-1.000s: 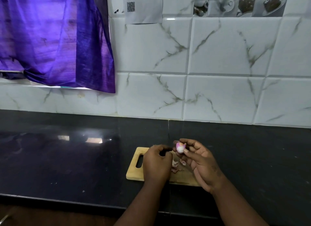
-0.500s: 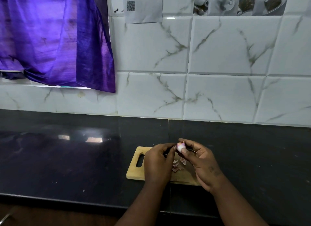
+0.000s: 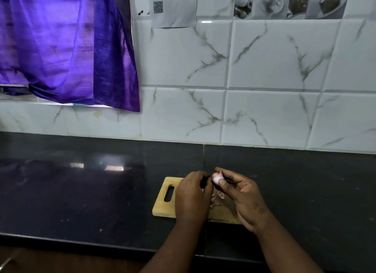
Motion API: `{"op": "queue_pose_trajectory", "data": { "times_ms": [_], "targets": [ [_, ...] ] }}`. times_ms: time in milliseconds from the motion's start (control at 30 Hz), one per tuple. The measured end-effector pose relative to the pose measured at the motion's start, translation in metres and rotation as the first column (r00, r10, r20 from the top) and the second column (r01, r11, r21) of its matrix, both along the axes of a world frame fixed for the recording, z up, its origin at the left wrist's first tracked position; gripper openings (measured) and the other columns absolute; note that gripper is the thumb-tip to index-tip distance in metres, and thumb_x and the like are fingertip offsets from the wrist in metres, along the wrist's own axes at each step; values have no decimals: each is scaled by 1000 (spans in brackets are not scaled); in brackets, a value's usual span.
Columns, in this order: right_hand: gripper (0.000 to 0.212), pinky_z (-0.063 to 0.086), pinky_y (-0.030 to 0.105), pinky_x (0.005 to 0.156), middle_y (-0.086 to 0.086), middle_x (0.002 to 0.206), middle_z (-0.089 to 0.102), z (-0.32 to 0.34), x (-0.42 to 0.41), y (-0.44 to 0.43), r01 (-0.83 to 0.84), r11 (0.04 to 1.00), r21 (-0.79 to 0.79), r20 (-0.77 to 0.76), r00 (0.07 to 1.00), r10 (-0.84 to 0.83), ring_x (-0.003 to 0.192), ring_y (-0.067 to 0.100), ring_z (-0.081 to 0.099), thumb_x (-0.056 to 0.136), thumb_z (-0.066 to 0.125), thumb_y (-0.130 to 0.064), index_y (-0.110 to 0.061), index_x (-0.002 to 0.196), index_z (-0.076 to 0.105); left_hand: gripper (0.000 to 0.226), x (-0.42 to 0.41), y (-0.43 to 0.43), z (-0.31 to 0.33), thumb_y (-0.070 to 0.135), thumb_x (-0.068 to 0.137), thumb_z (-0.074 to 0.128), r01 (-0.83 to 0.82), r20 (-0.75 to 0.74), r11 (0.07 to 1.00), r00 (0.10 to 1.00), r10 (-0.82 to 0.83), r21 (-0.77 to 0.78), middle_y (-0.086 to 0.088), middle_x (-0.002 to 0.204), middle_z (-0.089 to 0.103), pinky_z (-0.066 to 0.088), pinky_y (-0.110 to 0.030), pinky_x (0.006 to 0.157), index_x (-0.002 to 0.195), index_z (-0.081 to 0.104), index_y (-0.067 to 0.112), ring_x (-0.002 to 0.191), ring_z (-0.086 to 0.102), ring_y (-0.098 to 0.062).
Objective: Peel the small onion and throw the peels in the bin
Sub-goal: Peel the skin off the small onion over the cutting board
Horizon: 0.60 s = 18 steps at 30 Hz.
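A small pink-and-white onion (image 3: 216,177) is pinched between the thumb and fingers of my right hand (image 3: 243,197), just above the far edge of a wooden cutting board (image 3: 165,206). My left hand (image 3: 192,195) is curled beside the onion, its fingertips touching the onion's left side. Several pale pink peels (image 3: 217,199) lie on the board under and between the hands. No bin is in view.
The board lies on a black stone counter (image 3: 81,191) near its front edge. White marbled tiles (image 3: 264,114) back the counter. A purple curtain (image 3: 67,47) hangs at the upper left, and paper sheets (image 3: 175,6) are stuck on the wall.
My left hand has closed in on the onion from the left until its fingertips meet it. My right hand has kept the onion in about the same place.
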State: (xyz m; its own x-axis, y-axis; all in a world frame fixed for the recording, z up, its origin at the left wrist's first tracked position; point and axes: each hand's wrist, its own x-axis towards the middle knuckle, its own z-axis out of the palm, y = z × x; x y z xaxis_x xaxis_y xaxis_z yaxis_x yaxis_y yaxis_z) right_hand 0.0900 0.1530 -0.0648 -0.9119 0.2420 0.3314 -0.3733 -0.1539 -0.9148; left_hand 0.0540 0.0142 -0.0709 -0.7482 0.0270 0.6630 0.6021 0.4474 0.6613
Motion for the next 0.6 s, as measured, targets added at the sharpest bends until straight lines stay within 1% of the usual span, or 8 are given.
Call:
{"op": "queue_pose_trajectory", "data": {
  "times_ms": [100,167,200,267,367,500,600],
  "targets": [
    [38,59,28,93,8,114,80,-1,-1,1,38,999,8,-14,999,-38,110,19,75,84,77,-10,-10,122,74,7,-1,0,-1,20,96,69,18,-12,999,1000,-18,35,12,89,71,58,-33,73,98,75,23,82,65,-5],
    [36,58,33,95,9,113,80,-1,-2,2,59,998,13,-12,998,-59,109,21,75,84,78,-7,-12,120,75,9,0,0,0,22,97,69,39,-24,998,999,-38,44,14,91,72,58,-29,75,101,76,25,84,66,-3],
    [35,58,34,93,10,112,80,-2,-3,2,61,998,11,-10,998,-61,108,21,76,85,78,-5,-11,119,75,9,2,-1,1,24,96,70,48,-31,998,998,-46,39,14,92,73,57,-26,75,102,76,26,85,66,-2],
    [34,58,32,85,12,109,81,-3,-4,2,58,998,7,-10,998,-57,101,19,76,84,78,0,-10,116,76,10,3,-1,1,26,95,72,62,-50,998,997,-61,32,15,93,75,57,-21,75,103,78,27,85,67,0],
    [33,58,26,75,13,105,81,-4,-5,3,60,998,13,-19,998,-60,94,16,76,82,79,2,-9,113,77,10,2,-2,-1,23,94,74,59,-52,998,997,-58,31,14,91,76,56,-20,74,101,80,26,83,67,-1],
    [34,58,23,73,15,103,81,-7,-6,4,56,998,26,-18,998,-55,90,15,75,82,77,6,-6,114,76,10,3,-1,1,28,95,72,26,-52,1000,998,-26,-5,11,90,77,53,-18,71,100,80,24,81,66,-2],
    [34,58,22,70,14,101,82,-8,-6,5,56,998,39,-27,998,-55,87,13,75,82,76,9,-6,113,76,11,3,2,0,30,95,70,-3,-54,999,999,0,-54,8,91,76,56,-25,72,100,78,22,81,66,-5]
  ]
}}
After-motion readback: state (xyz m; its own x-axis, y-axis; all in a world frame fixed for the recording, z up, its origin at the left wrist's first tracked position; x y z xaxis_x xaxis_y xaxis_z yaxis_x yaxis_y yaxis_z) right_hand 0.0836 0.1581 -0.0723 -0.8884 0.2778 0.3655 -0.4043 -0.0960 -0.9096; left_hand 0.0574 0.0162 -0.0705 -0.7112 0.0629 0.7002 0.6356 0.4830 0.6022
